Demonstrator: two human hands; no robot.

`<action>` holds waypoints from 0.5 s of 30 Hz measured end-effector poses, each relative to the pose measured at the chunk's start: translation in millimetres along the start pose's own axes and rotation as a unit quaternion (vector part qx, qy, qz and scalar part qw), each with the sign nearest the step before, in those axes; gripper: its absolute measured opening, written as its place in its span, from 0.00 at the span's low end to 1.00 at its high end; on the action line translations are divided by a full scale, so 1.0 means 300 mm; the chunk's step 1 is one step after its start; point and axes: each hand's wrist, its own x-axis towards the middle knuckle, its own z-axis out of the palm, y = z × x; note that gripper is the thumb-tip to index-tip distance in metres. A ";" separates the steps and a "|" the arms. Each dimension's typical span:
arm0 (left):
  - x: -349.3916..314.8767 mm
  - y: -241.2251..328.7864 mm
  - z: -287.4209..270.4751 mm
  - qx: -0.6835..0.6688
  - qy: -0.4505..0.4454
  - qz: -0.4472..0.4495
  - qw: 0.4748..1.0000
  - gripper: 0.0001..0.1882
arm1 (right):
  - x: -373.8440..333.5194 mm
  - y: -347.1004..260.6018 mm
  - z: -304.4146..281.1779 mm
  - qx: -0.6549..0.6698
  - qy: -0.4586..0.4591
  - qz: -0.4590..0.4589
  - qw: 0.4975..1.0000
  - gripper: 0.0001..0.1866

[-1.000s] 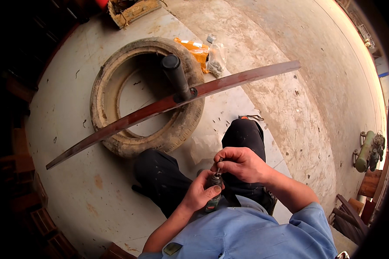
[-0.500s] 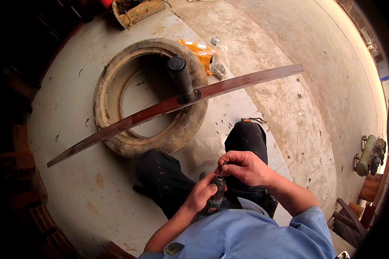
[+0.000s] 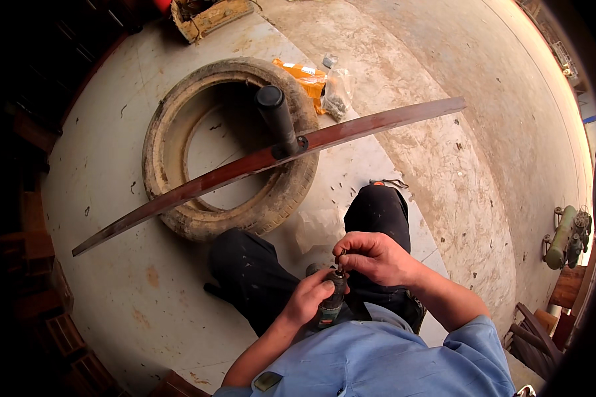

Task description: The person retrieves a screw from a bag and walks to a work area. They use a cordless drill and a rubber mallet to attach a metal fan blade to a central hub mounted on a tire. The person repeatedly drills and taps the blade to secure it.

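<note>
My left hand [image 3: 304,298] is wrapped round the front of a dark cordless drill [image 3: 331,307], its thumb across the chuck end. The drill points away from my body, above my lap. At its tip, the thumb and forefinger of my right hand [image 3: 375,258] pinch a thin dark piece that looks like a drill bit [image 3: 339,263]; the fingers partly hide it. Beyond my knees, a long reddish-brown wooden bar [image 3: 384,122] lies across a worn tyre [image 3: 162,142]. A black cylinder [image 3: 278,122] stands up from the bar's middle.
Small screws [image 3: 338,185] lie scattered on the pale floor board by my right knee. An orange packet [image 3: 303,78] and a clear bag [image 3: 338,92] rest beyond the tyre. A wooden box [image 3: 208,20] stands at the far left, a green cylindrical machine [image 3: 561,238] at the right.
My right fingertips have shifted very slightly at the drill's tip, and a bit more of the chuck end shows. The left hand keeps its hold; the bar and tyre have not moved.
</note>
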 end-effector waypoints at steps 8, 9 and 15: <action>0.000 -0.006 0.032 0.001 0.026 0.045 0.999 0.19 | 0.001 0.009 0.001 -0.068 0.011 -0.048 0.996 0.07; 0.004 0.007 0.017 0.001 0.010 0.031 0.999 0.20 | -0.002 0.010 0.001 -0.058 0.008 -0.036 0.998 0.07; -0.010 -0.014 0.034 0.029 0.016 0.030 0.999 0.21 | -0.016 -0.015 0.004 -0.072 -0.001 -0.027 0.997 0.07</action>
